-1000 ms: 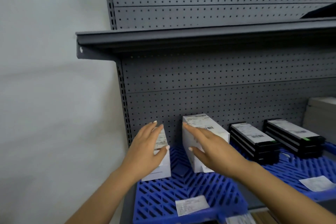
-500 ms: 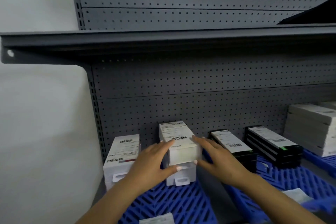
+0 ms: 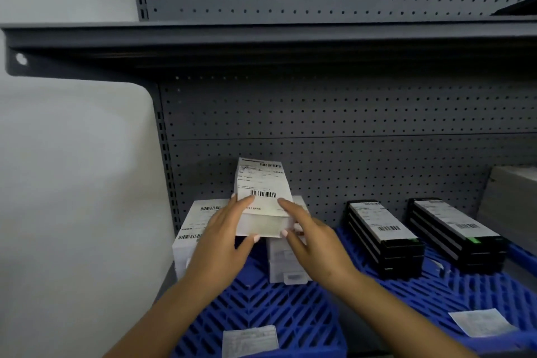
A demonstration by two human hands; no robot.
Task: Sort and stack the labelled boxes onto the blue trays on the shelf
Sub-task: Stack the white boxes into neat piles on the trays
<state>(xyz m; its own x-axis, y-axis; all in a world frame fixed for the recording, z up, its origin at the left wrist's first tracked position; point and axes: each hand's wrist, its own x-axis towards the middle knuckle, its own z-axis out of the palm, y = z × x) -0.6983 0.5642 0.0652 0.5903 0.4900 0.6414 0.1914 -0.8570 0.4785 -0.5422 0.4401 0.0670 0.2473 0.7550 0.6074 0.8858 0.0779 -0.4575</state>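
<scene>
White box (image 3: 263,203) gripped between left hand (image 3: 225,237), right hand (image 3: 312,244)

The left hand (image 3: 223,241) covers the near right part of the leftmost white box (image 3: 197,221). The lifted white box (image 3: 261,200) and the right hand (image 3: 313,244) hide most of the white box beneath (image 3: 286,267). Label print is too small to read. The grey box (image 3: 514,197) and right blue tray (image 3: 436,291) are cut off by the right edge.
</scene>
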